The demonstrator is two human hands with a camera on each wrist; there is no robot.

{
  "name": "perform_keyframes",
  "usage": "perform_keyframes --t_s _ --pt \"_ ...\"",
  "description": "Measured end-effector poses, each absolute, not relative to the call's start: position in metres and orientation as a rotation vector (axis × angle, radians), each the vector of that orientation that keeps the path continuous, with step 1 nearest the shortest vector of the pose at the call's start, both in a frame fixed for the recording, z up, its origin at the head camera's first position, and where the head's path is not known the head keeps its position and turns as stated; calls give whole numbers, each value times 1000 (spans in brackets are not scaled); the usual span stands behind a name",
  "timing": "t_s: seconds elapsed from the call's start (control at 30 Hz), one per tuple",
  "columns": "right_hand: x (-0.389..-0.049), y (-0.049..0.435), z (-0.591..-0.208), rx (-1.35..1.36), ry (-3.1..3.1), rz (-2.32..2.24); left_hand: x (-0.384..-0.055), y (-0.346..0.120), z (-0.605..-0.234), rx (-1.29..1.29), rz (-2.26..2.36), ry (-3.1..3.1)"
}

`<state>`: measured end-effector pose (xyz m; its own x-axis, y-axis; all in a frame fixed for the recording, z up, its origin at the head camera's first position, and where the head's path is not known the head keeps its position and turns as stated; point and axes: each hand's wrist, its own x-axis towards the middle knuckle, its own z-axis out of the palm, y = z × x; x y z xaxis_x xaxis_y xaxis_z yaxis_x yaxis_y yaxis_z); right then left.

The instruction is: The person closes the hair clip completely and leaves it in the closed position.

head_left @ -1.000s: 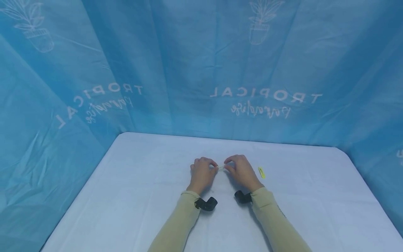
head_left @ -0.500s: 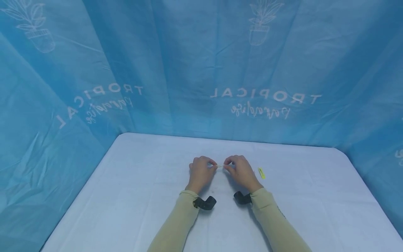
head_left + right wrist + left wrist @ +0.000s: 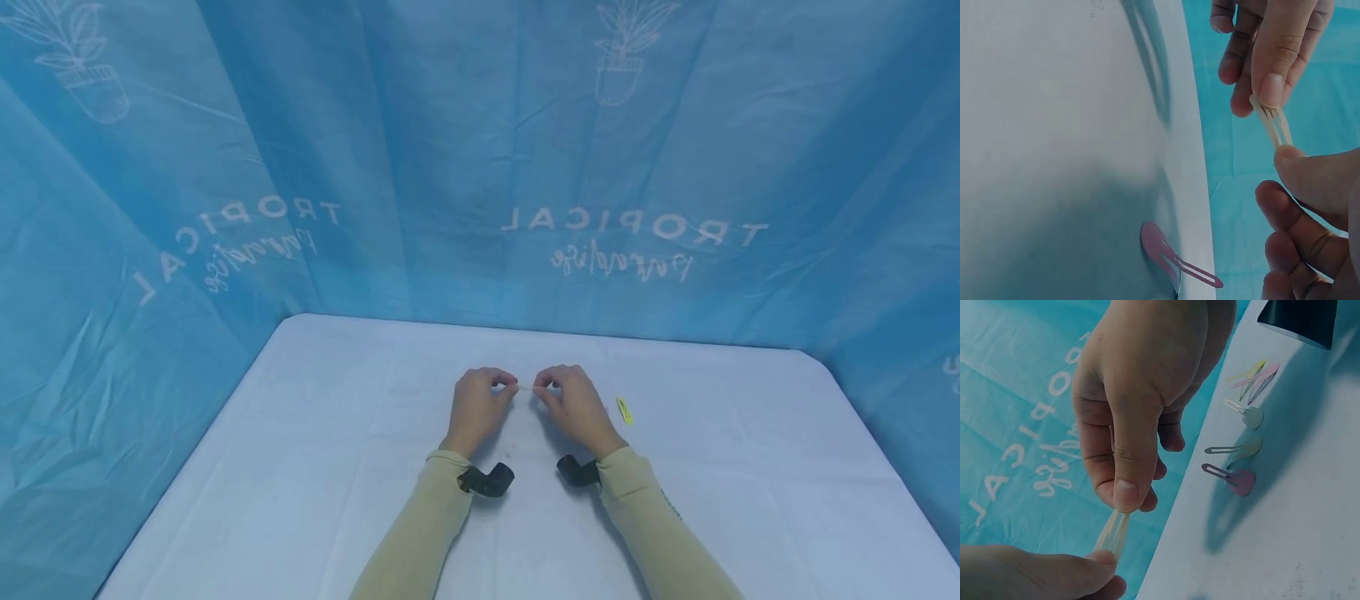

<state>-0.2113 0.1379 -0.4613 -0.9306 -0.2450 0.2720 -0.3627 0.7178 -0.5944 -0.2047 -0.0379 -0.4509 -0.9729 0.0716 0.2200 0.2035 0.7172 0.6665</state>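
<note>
A cream snap hair clip (image 3: 526,387) is stretched between my two hands, above the white table. My left hand (image 3: 475,412) pinches one end between thumb and fingers. The other end is pinched the same way by my right hand (image 3: 575,408). In the right wrist view, the clip's slotted frame (image 3: 1282,128) shows between the two thumbs, its ends covered by fingertips. A yellow hair clip (image 3: 625,410) lies on the table to the right of my right hand.
Beyond the right hand, the left wrist view shows several more clips: a pink one (image 3: 1241,482), a cream one (image 3: 1249,448), a whitish one (image 3: 1252,417) and a light pink one (image 3: 1266,375). A blue printed curtain (image 3: 450,167) hangs behind the white table (image 3: 337,400).
Both hands have shifted slightly forward, away from the body, with the cream clip still pinched between them. The clip looks thinner from above than a second ago. The yellow clip stays put.
</note>
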Motion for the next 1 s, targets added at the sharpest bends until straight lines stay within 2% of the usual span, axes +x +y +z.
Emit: perform_keyframes --t_s 0.57,1.0 --pt "-209 137 -456 507 -2740 1009 -206 -42 -448 -261 -1123 -2691" --pt "-207 134 -456 398 -2765 1062 -205 -41 -450 -230 -1072 -2697"
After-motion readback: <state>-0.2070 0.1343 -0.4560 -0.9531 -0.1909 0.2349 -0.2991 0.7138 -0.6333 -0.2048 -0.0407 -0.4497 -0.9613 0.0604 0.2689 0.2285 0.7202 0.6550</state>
